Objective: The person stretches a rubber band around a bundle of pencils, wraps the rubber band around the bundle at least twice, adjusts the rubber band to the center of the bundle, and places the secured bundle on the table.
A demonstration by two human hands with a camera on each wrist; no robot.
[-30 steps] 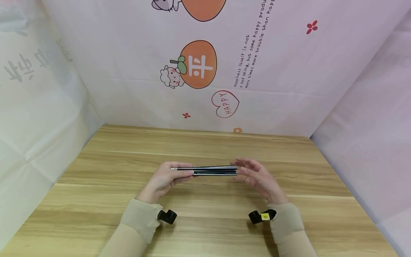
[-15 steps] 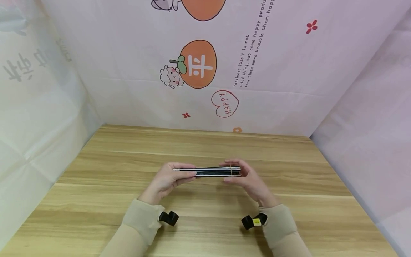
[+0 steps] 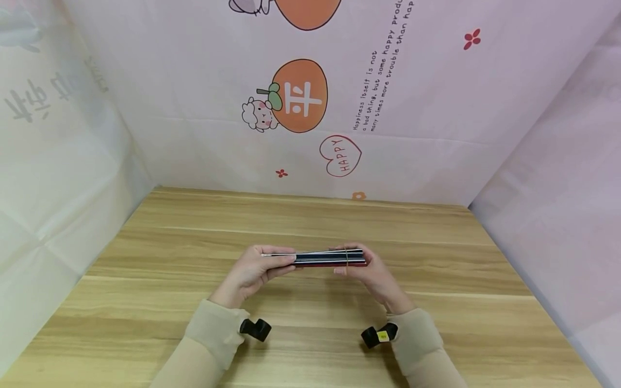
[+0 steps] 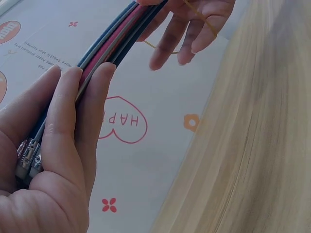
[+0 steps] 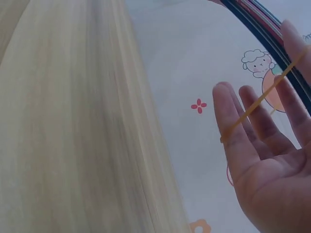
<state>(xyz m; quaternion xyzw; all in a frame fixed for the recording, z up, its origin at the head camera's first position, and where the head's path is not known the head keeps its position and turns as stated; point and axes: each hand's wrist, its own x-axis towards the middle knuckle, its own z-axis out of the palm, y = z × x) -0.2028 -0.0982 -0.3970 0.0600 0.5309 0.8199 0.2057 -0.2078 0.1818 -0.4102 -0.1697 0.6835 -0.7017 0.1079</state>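
Note:
A bundle of dark and red pencils (image 3: pixel 322 260) lies crosswise above the table, ferrules and erasers to the left. My left hand (image 3: pixel 252 271) grips the eraser end between thumb and fingers; metal ferrules (image 4: pixel 33 150) show beside the palm in the left wrist view. Around the other end goes a thin tan rubber band (image 3: pixel 346 262). The right hand (image 3: pixel 380 277) reaches about that end with fingers spread. In the right wrist view the rubber band (image 5: pixel 265 95) stretches taut across its fairly straight fingers, with one fingertip (image 5: pixel 290 31) right at the pencils.
The wooden table (image 3: pixel 310 350) spreads beneath both hands. A white printed cloth (image 3: pixel 208 134) rises behind it and along both sides. Black wrist cameras (image 3: pixel 262 330) sit on the inner side of each beige cuff (image 3: pixel 215 326).
The right hand has come left over the pencil ends, carrying the rubber band from their tips to around the bundle. The bundle has shifted slightly right and turned, showing a red pencil.

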